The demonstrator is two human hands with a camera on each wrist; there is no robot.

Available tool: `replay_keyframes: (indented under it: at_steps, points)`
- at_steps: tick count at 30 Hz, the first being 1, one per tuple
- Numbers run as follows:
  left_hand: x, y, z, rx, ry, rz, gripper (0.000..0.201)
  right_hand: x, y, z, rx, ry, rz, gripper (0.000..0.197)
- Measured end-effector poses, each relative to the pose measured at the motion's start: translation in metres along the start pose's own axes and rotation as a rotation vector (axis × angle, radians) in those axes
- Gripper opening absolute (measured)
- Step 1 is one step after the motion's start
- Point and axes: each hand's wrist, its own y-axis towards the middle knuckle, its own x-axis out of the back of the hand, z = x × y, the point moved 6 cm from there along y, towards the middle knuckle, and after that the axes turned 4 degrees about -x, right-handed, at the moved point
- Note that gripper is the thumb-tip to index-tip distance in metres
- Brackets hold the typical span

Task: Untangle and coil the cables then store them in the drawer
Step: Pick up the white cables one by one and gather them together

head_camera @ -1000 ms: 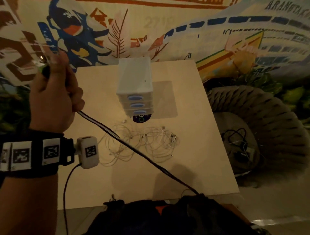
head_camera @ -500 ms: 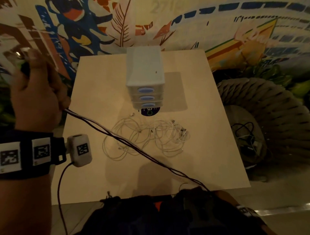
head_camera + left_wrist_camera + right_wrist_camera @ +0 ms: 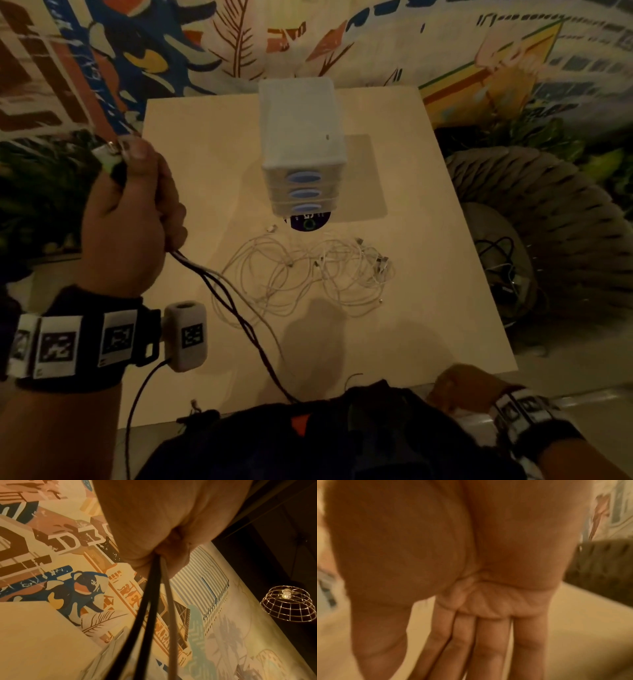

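Note:
My left hand (image 3: pixel 130 205) is raised at the left, fist curled round a bundle of dark and white cables (image 3: pixel 236 308) with plug ends sticking out above the thumb. The strands run slack down across the table toward my lap; the left wrist view shows them (image 3: pixel 150 601) leaving the closed fist (image 3: pixel 163 534). A tangle of white cables (image 3: pixel 308 274) lies on the table in front of the small white drawer unit (image 3: pixel 301 137), whose three blue-handled drawers are closed. My right hand (image 3: pixel 462 387) sits low at the table's near edge; its fingers (image 3: pixel 488 649) are straight and hold nothing.
The beige table (image 3: pixel 428 274) stands against a painted mural wall. A woven round seat (image 3: pixel 548 222) with dark cables (image 3: pixel 503 260) on it is close at the right. A dark round sticker (image 3: pixel 310 222) peeks from under the drawer unit. Dark clothing fills the bottom.
The cable bundle has gone slack and split into separate strands. My right hand has come into view at the table's near right edge. The head view has tilted down a little.

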Motion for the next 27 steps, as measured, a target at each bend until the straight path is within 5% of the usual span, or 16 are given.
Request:
replay_keyframes:
  at_steps: [2,7,11,17,21,27]
  points:
    - [-0.008,-0.003,0.008,-0.004,0.013,0.031,0.042,0.034,-0.013,0.022,0.088,0.056,-0.03,0.032]
    - [-0.025,-0.013,0.016,-0.003,0.036,0.146,0.041,0.15,-0.013,0.105,0.368,0.194,-0.543,0.017]
    - [-0.03,-0.019,0.028,0.03,0.049,0.146,0.04,0.198,0.021,0.161,0.339,0.055,-0.802,0.028]
    - [-0.01,-0.025,0.052,0.104,0.061,0.12,0.046,0.201,0.077,0.205,0.166,-0.301,-0.61,0.049]
    - [-0.002,-0.027,0.058,0.145,0.062,0.104,0.067,0.208,0.076,0.219,0.188,-0.444,-0.639,0.048]
    - [-0.02,-0.028,0.052,0.134,0.067,0.116,0.068,0.201,0.074,0.217,0.178,-0.439,-0.557,0.05]
